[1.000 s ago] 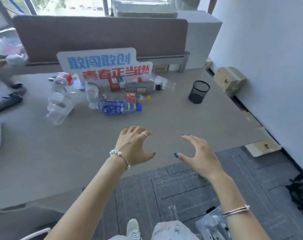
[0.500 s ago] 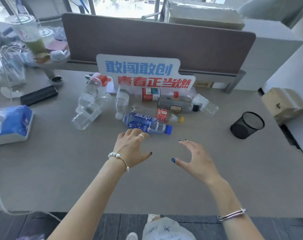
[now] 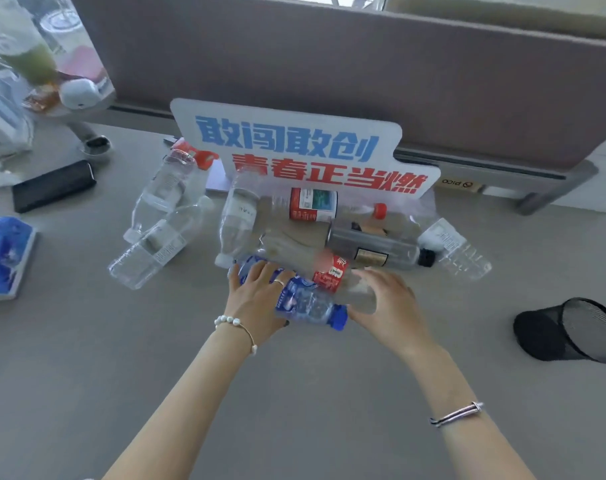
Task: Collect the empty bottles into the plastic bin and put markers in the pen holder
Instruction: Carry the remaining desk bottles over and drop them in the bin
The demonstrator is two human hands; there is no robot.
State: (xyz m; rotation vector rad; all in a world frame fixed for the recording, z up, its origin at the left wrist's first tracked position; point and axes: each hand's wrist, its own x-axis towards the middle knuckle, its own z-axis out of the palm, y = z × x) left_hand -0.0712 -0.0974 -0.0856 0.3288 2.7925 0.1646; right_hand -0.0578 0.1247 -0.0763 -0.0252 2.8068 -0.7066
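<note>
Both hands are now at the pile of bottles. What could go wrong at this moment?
1. The left hand grips the blue-label bottle, which lies against other bottles; lifting it may set the round ones rolling.
2. The right hand reaches a clear bottle with a red label; the smooth plastic might slip.
3. The mesh pen holder lies tipped over, so it may roll.

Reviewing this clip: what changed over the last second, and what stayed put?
Both hands went forward from open air to the pile. The left hand now grips the blue-labelled bottle; the right hand curls round the clear bottle with the red label. The other bottles, the sign and the mesh pen holder lie as before.
</note>
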